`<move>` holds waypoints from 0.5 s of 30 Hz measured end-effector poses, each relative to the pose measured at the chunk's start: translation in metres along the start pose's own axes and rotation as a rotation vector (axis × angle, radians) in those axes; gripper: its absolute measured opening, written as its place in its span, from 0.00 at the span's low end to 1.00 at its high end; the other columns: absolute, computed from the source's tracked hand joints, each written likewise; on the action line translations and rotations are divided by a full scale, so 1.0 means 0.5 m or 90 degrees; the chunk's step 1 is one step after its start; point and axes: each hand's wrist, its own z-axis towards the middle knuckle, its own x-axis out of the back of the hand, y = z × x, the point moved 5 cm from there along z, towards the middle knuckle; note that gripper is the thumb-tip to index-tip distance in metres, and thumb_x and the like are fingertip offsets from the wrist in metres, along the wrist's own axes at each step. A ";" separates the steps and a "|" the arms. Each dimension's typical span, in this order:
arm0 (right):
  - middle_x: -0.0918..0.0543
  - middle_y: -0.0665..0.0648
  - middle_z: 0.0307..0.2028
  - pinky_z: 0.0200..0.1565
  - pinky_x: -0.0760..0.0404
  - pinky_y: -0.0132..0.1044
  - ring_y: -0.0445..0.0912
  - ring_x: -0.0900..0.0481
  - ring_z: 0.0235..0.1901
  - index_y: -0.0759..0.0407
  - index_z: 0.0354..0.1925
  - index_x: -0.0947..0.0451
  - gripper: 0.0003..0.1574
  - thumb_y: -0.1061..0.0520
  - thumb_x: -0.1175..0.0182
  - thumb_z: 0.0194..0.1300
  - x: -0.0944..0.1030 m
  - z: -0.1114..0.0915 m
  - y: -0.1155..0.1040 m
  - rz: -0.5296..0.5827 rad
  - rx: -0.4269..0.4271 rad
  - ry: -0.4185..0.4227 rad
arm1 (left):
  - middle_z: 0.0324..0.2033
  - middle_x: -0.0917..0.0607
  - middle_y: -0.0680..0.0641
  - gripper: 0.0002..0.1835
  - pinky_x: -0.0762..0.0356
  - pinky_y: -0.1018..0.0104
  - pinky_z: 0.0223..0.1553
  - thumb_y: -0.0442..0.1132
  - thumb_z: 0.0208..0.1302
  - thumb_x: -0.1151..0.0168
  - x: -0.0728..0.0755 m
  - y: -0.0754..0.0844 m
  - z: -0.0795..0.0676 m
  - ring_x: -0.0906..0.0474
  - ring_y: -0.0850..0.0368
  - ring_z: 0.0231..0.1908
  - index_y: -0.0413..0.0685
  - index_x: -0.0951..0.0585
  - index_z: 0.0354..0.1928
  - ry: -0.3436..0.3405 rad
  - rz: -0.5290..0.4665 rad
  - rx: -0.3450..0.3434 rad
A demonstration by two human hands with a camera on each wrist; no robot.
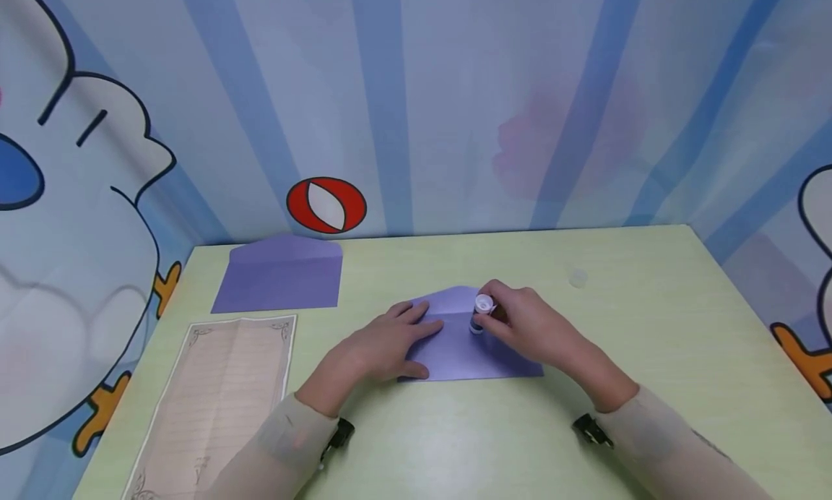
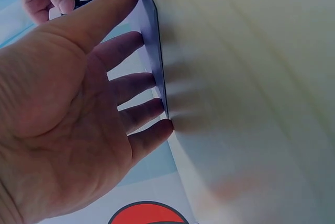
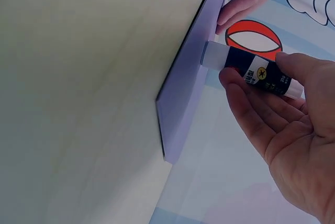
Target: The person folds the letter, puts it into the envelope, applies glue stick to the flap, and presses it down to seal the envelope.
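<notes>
A purple envelope (image 1: 455, 355) with its flap unfolded lies on the table in front of me. My left hand (image 1: 383, 341) rests on its left side, fingers spread and fairly straight. In the left wrist view, the fingertips of the left hand (image 2: 73, 114) touch the envelope's surface. My right hand (image 1: 533, 323) holds a glue stick (image 1: 482, 313) upright. Seen from the right wrist, the glue stick (image 3: 261, 72) has a dark label, and its pale lower end meets the envelope (image 3: 183, 82). The thumb and fingers of the right hand (image 3: 298, 124) grip the barrel.
Another purple envelope (image 1: 279, 279), also with its flap up, lies at the back left of the table. A cream sheet of bordered letter paper (image 1: 221, 391) lies at the left. A small translucent round piece (image 1: 578, 277) sits at the back right.
</notes>
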 end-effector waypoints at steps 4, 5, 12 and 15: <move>0.14 0.46 0.36 0.37 0.18 0.38 0.43 0.17 0.34 0.57 0.48 0.24 0.10 0.57 0.33 0.75 -0.005 0.006 -0.005 -0.013 0.004 -0.001 | 0.83 0.45 0.41 0.43 0.40 0.45 0.77 0.55 0.70 0.28 0.002 0.002 0.000 0.51 0.39 0.81 0.56 0.33 0.82 -0.001 -0.001 0.003; 0.14 0.46 0.36 0.37 0.18 0.38 0.42 0.17 0.34 0.57 0.49 0.24 0.10 0.57 0.33 0.75 -0.006 0.007 -0.006 -0.014 0.004 -0.001 | 0.83 0.45 0.41 0.43 0.41 0.45 0.77 0.55 0.70 0.28 0.002 0.002 0.000 0.51 0.39 0.81 0.56 0.33 0.82 -0.001 0.000 0.003; 0.15 0.46 0.36 0.37 0.18 0.37 0.41 0.18 0.34 0.57 0.49 0.24 0.10 0.56 0.34 0.76 -0.016 0.017 -0.015 -0.023 0.016 -0.006 | 0.83 0.44 0.40 0.42 0.41 0.45 0.77 0.55 0.69 0.27 0.006 0.003 0.002 0.50 0.39 0.81 0.55 0.32 0.81 -0.001 0.000 0.003; 0.15 0.46 0.36 0.37 0.18 0.36 0.41 0.18 0.34 0.57 0.50 0.24 0.10 0.56 0.34 0.76 -0.021 0.020 -0.020 -0.023 0.018 -0.011 | 0.83 0.44 0.40 0.43 0.41 0.45 0.77 0.55 0.69 0.27 0.006 0.003 0.002 0.49 0.39 0.81 0.55 0.32 0.81 -0.001 -0.003 0.003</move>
